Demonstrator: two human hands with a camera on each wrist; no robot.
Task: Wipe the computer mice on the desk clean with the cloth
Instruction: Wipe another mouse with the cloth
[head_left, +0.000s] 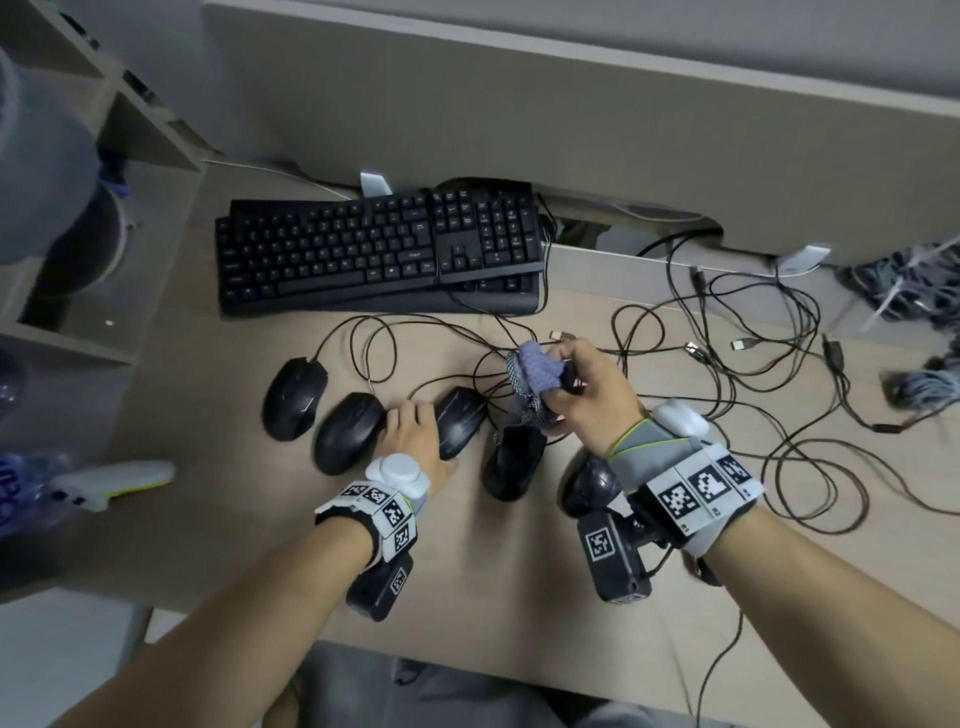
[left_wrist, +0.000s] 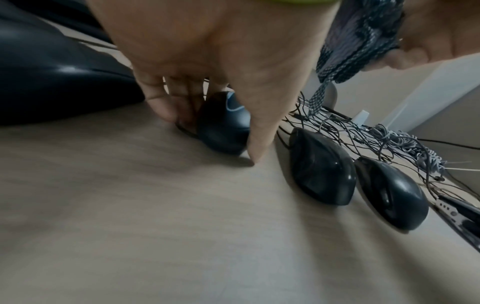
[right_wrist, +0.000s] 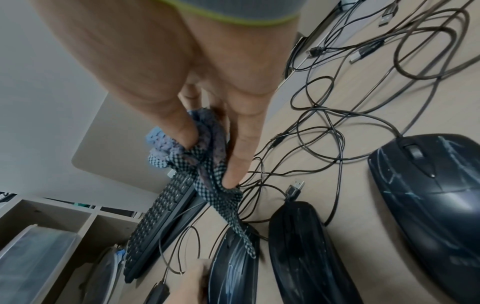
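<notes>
Several black wired mice lie in a row on the wooden desk (head_left: 249, 519). My left hand (head_left: 415, 434) grips the middle mouse (head_left: 462, 421), fingers on its left side and thumb on its right; the left wrist view shows this mouse (left_wrist: 223, 127) flat on the desk. Two mice (head_left: 294, 397) (head_left: 349, 431) lie to its left and two (head_left: 514, 462) (head_left: 589, 486) to its right. My right hand (head_left: 587, 384) holds a bunched purple and checkered cloth (head_left: 535, 374) above the cables, off the mice. A tail of the cloth (right_wrist: 233, 222) hangs over the gripped mouse (right_wrist: 233, 271). Whitish streaks mark the rightmost mouse (right_wrist: 436, 195).
Two stacked black keyboards (head_left: 374, 254) lie behind the mice. Tangled black cables (head_left: 727, 338) with loose USB plugs cover the desk's right half. A white handheld device (head_left: 114, 483) lies at the left, beside open shelving (head_left: 104, 156). A partition panel (head_left: 519, 104) stands at the back.
</notes>
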